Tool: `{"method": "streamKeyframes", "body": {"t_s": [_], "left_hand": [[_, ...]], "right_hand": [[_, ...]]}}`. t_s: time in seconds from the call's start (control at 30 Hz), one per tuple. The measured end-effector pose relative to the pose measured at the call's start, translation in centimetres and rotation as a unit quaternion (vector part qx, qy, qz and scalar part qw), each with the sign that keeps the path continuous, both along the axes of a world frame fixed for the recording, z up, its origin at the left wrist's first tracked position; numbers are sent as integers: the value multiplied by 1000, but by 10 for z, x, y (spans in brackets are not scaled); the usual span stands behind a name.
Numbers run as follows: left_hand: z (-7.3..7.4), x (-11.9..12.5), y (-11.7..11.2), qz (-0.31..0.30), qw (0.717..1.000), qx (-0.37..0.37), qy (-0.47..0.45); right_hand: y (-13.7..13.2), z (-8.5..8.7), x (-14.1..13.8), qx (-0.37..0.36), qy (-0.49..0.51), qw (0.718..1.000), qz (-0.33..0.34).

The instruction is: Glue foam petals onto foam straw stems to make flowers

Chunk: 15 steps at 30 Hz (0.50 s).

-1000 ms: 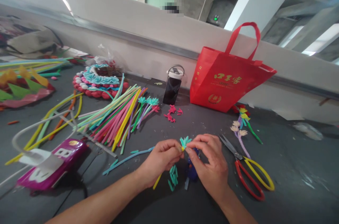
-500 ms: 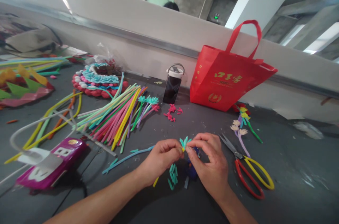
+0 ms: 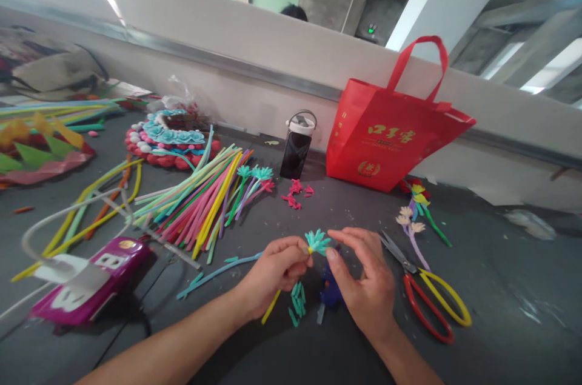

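Observation:
My left hand (image 3: pixel 275 273) pinches a small pipe-cleaner flower (image 3: pixel 317 242) with teal petals and a yellow stem that sticks out below the fist. My right hand (image 3: pixel 364 282) sits just right of the flower, its fingers slightly apart and curled, thumb tip close to the petals, holding nothing. Under the hands lie short teal pieces (image 3: pixel 296 305) and a blue pipe-cleaner piece (image 3: pixel 330 294). Scissors (image 3: pixel 425 291) with red and yellow handles lie on the table to the right of my right hand.
A fan of coloured pipe cleaners (image 3: pixel 200 197) lies to the left. A purple glue gun (image 3: pixel 91 285) sits at the near left. A red bag (image 3: pixel 393 136) and a dark bottle (image 3: pixel 296 148) stand at the back wall. Finished flowers (image 3: pixel 416 215) lie right of centre.
My right hand has let go of the flower's petals and drawn slightly back. The left hand keeps the flower, now turned with its petals more spread.

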State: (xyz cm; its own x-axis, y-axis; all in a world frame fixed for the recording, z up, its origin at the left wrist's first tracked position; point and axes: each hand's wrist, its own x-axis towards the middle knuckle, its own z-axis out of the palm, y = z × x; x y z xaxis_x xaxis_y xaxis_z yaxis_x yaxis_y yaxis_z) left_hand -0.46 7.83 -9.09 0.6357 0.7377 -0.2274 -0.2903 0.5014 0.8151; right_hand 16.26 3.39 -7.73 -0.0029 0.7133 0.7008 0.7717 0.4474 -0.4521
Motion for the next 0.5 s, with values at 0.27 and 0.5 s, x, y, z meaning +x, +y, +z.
{"method": "streamKeyframes", "body": {"t_s": [0.27, 0.5], "left_hand": [[2, -4, 4, -21, 997, -48, -60], [-2, -3, 4, -43, 992, -53, -104]], "right_hand": [[0, -3, -2, 5, 4, 1000, -6], [-1, -3, -4, 23, 10, 1000, -5]]}}
